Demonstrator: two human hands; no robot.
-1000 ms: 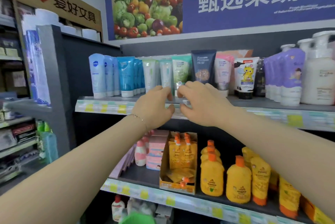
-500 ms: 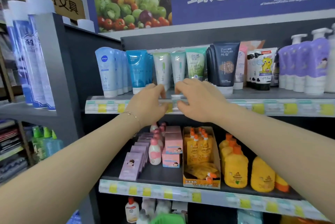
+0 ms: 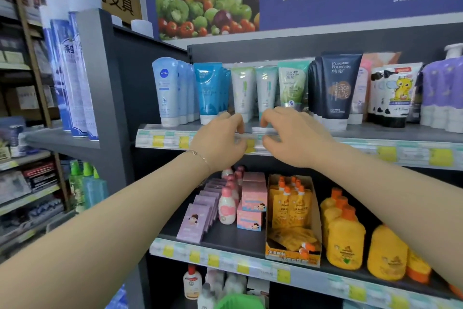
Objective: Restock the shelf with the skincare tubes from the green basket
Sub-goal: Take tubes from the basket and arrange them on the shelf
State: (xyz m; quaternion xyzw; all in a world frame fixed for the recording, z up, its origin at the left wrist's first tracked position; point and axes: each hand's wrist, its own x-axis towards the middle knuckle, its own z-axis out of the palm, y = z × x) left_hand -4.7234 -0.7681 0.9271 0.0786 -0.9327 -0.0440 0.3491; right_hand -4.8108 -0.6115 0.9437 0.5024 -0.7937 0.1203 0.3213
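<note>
Head view: both hands reach to the front edge of the top shelf (image 3: pixel 370 133), at the row of skincare tubes.

Left hand (image 3: pixel 220 141) and right hand (image 3: pixel 293 138) sit side by side just in front of two white tubes (image 3: pixel 241 93), fingers curled and slightly spread; whether they grip anything I cannot tell. Light blue tubes (image 3: pixel 165 90) stand at the row's left end, a dark tube (image 3: pixel 338 85) to the right. A bracelet (image 3: pixel 200 156) circles the left wrist. The green basket (image 3: pixel 239 302) shows at the bottom edge, well below the hands.
</note>
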